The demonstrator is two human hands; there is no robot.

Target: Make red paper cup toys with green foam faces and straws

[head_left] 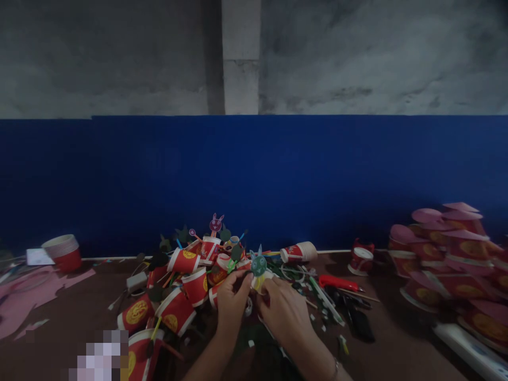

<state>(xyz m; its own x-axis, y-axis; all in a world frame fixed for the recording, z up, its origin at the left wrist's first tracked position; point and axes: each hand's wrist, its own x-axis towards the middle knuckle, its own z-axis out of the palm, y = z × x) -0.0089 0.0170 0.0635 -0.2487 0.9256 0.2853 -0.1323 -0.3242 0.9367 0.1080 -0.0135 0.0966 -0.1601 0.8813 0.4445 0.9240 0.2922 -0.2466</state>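
Note:
My left hand (pixel 233 299) and my right hand (pixel 284 309) meet low in the middle of the view, fingers bent and closed around a small paper rabbit figure. The figure has a green rabbit-head cutout (pixel 259 265) with a drawn face, upright above a yellow strip (pixel 260 283). A pale piece shows behind the strip, but my fingers cover most of it. To the left of my hands lies a heap of red paper cups (pixel 195 288) with yellow emblems. One cup holds a dark pink rabbit cutout (pixel 215 225) on a stick.
A red utility knife (pixel 338 283) and a black-handled tool (pixel 359 317) lie at right among paper scraps. Pink-topped cups (pixel 464 254) are piled far right, near a white power strip (pixel 472 349). Stacked cups (pixel 62 253) and pink sheets (pixel 29 296) are left. A blue panel (pixel 254 180) stands behind.

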